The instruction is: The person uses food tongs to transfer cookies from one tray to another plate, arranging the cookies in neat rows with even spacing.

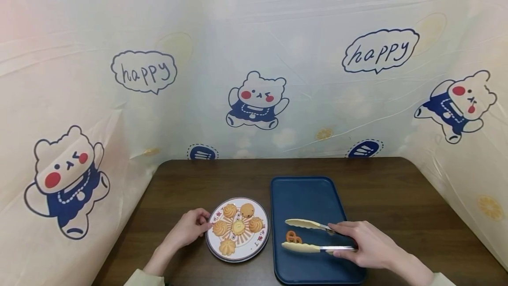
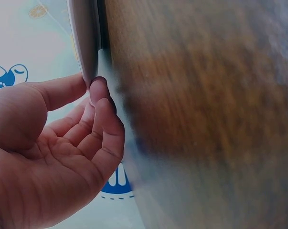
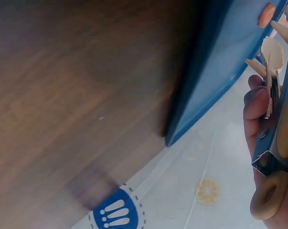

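A round patterned plate carries several golden cookies. At its left rim, my left hand pinches the edge between thumb and fingertips; the left wrist view shows the plate's edge from the side. My right hand holds metal tongs with cream scalloped tips, spread apart above the blue tray. A small brown pretzel lies on the tray between the tips, partly covered by the nearer one. In the right wrist view, the tongs' handle lies in the hand.
The tray stands just right of the plate on a dark wooden table. Behind and on both sides hangs a pale curtain printed with bears and the word "happy".
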A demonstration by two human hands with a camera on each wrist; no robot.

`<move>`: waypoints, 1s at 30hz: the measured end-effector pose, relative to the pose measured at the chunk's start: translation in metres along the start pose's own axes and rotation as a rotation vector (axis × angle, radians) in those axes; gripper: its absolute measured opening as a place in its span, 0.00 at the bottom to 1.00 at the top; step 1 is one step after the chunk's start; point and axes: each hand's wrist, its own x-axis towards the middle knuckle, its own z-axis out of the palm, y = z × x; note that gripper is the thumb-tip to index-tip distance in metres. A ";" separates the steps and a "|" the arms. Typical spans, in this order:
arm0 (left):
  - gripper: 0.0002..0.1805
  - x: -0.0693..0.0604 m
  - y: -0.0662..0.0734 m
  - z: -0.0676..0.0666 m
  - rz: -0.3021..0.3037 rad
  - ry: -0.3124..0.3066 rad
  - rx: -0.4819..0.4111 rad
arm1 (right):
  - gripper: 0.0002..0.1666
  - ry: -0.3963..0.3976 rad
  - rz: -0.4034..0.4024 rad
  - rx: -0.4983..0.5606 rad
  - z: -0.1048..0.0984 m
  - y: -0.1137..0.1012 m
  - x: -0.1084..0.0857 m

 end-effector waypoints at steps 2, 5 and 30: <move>0.10 0.000 0.000 0.000 -0.004 -0.001 0.000 | 0.37 -0.006 0.016 0.001 0.001 0.002 -0.003; 0.10 -0.001 -0.001 0.000 -0.008 -0.002 -0.002 | 0.37 -0.009 0.032 0.019 0.003 0.004 -0.006; 0.09 0.000 -0.001 0.001 0.000 0.000 0.001 | 0.32 -0.027 0.026 0.051 0.010 0.007 -0.011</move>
